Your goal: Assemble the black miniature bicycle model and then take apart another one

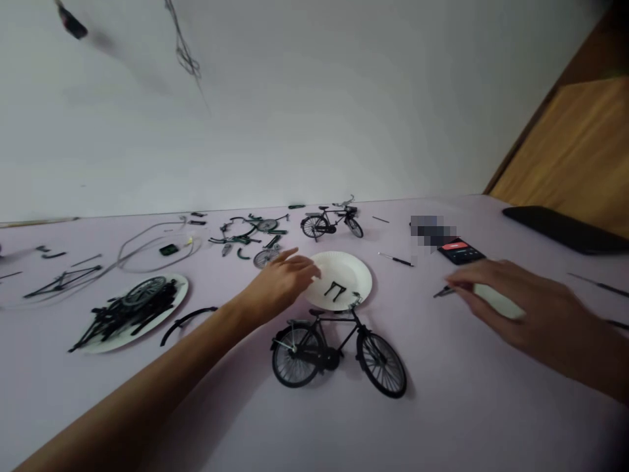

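My left hand (pixel 289 282) reaches over the left rim of a white paper plate (pixel 361 272). Its fingers are loosely bent and apart, with nothing seen in them. Two small black legs of a bracket-like part (pixel 335 290) lie on that plate. Just in front stands a black model bicycle (pixel 327 357), its wheels turned toward me. On the right, my right hand (pixel 515 305) pinches a thin dark tool (pixel 443 291) with a narrow tip pointing left; the palm hides the rest of it. Something pale shows beneath this hand.
Behind the plate stands a second model bicycle (pixel 329 223). Loose bicycle parts (pixel 250 229) lie left of it. Another plate (pixel 179 292) holds heaped black parts. A screwdriver (pixel 396 259), a phone (pixel 460 252) and a black case-like object (pixel 565 229) are to the right. A cable (pixel 125 252) loops at left.
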`<state>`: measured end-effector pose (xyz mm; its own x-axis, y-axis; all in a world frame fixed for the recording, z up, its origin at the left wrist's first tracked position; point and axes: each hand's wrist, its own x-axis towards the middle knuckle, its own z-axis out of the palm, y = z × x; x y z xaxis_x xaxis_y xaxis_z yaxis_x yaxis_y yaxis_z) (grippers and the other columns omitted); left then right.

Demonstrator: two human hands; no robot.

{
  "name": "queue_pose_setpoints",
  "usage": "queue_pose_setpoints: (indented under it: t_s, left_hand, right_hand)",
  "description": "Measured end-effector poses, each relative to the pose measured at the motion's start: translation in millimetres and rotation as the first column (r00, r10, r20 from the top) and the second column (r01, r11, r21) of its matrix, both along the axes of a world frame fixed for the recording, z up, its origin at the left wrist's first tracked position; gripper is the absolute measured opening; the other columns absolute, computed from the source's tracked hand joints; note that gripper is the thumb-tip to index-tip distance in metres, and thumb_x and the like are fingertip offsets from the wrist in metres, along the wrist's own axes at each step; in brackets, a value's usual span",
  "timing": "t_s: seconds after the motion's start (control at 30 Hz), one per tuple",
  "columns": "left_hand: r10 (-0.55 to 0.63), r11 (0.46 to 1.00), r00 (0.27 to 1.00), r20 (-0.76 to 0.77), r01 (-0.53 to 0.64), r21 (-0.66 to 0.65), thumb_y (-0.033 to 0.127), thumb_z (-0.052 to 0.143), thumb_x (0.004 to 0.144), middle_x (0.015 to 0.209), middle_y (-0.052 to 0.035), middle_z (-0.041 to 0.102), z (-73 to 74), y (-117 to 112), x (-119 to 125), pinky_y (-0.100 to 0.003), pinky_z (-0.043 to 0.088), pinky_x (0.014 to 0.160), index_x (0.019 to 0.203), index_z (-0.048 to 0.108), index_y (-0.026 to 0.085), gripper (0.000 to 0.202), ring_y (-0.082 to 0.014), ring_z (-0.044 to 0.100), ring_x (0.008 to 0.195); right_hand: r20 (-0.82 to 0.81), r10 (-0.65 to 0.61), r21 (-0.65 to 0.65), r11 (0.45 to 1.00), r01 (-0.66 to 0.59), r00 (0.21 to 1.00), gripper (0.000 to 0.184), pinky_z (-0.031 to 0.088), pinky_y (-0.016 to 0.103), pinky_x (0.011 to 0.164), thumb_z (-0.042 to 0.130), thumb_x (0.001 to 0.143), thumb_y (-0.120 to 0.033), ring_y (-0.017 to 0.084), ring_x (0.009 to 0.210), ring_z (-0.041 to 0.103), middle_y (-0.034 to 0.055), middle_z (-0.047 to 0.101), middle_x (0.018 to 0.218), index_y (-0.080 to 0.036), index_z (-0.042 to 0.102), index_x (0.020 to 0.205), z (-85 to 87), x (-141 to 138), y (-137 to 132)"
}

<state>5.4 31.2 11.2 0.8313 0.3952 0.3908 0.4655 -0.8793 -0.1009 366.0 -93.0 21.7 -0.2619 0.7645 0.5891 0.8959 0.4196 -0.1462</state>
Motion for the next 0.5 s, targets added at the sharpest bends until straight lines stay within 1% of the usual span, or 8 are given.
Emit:
queue_pose_setpoints:
  t_s: [0.03, 0.07, 0.13, 0.17, 0.23, 0.33, 0.4, 0.5]
  left_hand:
    - [0.008, 1.000, 1.000, -0.022, -0.008, 0.008, 0.011, 0.053, 0.095, 0.106, -0.0081, 0.074, 0.0, 2, 6, -0.057, 0.035, 0.113, 0.104, 0.066, 0.015, 0.016, -0.0235, 0.066, 0.110]
    - [0.018, 1.000, 0.999, -0.037, -0.017, 0.022, 0.010, 0.053, 0.095, 0.099, -0.0067, 0.075, -0.2, 3, 11, -0.058, 0.030, 0.115, 0.099, 0.066, 0.015, 0.015, -0.0237, 0.065, 0.110]
    - [0.044, 0.998, 0.997, -0.065, -0.041, 0.055, 0.008, 0.051, 0.095, 0.088, -0.0053, 0.074, -0.5, 3, 19, -0.059, 0.023, 0.118, 0.091, 0.066, 0.015, 0.017, -0.0233, 0.066, 0.106]
    - [0.056, 0.996, 0.995, -0.076, -0.051, 0.071, 0.007, 0.051, 0.094, 0.084, -0.0050, 0.073, -0.6, 2, 21, -0.059, 0.022, 0.118, 0.089, 0.065, 0.015, 0.018, -0.0228, 0.066, 0.103]
    - [0.075, 0.993, 0.992, -0.099, -0.066, 0.096, 0.004, 0.050, 0.092, 0.081, -0.0049, 0.071, -0.7, -1, 24, -0.058, 0.022, 0.118, 0.087, 0.065, 0.015, 0.019, -0.0220, 0.066, 0.096]
    - [0.098, 0.990, 0.989, -0.114, -0.085, 0.110, 0.001, 0.048, 0.090, 0.079, -0.0049, 0.069, -0.7, -4, 24, -0.057, 0.023, 0.117, 0.087, 0.064, 0.014, 0.021, -0.0222, 0.065, 0.090]
    - [0.111, 0.989, 0.988, -0.110, -0.099, 0.107, 0.002, 0.048, 0.091, 0.076, -0.0043, 0.068, -1.0, -3, 25, -0.056, 0.024, 0.117, 0.086, 0.063, 0.014, 0.020, -0.0218, 0.063, 0.087]
    - [0.126, 0.989, 0.989, -0.077, -0.119, 0.088, 0.007, 0.048, 0.095, 0.078, -0.0029, 0.067, -0.5, 0, 24, -0.052, 0.030, 0.113, 0.089, 0.061, 0.014, 0.016, -0.0193, 0.062, 0.082]
  right_hand:
    - [0.005, 0.099, -0.048, 0.994, -0.099, 0.995, 0.017, 0.050, 0.040, 0.093, 0.057, 0.093, -0.022, 0.024, 0.101, 0.065, 0.0060, 0.068, 0.107, -0.028, 0.060, 0.109, 6.3, -24, 17]
    - [-0.031, 0.180, -0.049, 0.982, -0.182, 0.983, 0.016, 0.051, 0.038, 0.089, 0.054, 0.095, -0.020, 0.023, 0.099, 0.065, 0.0067, 0.067, 0.105, -0.026, 0.057, 0.109, 9.1, -44, 31]
    - [-0.062, 0.277, -0.086, 0.956, -0.281, 0.959, 0.019, 0.050, 0.039, 0.089, 0.049, 0.096, -0.016, 0.022, 0.099, 0.063, 0.0071, 0.065, 0.104, -0.024, 0.054, 0.112, 6.4, -71, 50]
    - [-0.076, 0.308, -0.073, 0.947, -0.313, 0.948, 0.019, 0.049, 0.039, 0.087, 0.048, 0.096, -0.014, 0.021, 0.096, 0.062, 0.0067, 0.064, 0.102, -0.023, 0.053, 0.112, 2.5, -80, 55]
    - [-0.101, 0.346, -0.069, 0.933, -0.354, 0.933, 0.021, 0.048, 0.038, 0.086, 0.047, 0.096, -0.012, 0.021, 0.094, 0.061, 0.0068, 0.064, 0.102, -0.023, 0.053, 0.113, -6.7, -88, 58]
    - [-0.116, 0.375, -0.099, 0.917, -0.387, 0.920, 0.024, 0.048, 0.038, 0.085, 0.049, 0.095, -0.011, 0.021, 0.093, 0.061, 0.0064, 0.064, 0.101, -0.023, 0.053, 0.115, -15.8, -88, 51]
    - [-0.139, 0.364, -0.144, 0.913, -0.383, 0.921, 0.023, 0.048, 0.037, 0.084, 0.050, 0.095, -0.012, 0.020, 0.092, 0.061, 0.0055, 0.064, 0.098, -0.023, 0.053, 0.115, -17.1, -85, 46]
    - [-0.193, 0.330, -0.177, 0.914, -0.364, 0.924, 0.020, 0.049, 0.035, 0.083, 0.050, 0.096, -0.014, 0.019, 0.091, 0.061, 0.0045, 0.065, 0.097, -0.024, 0.054, 0.113, -15.4, -82, 42]
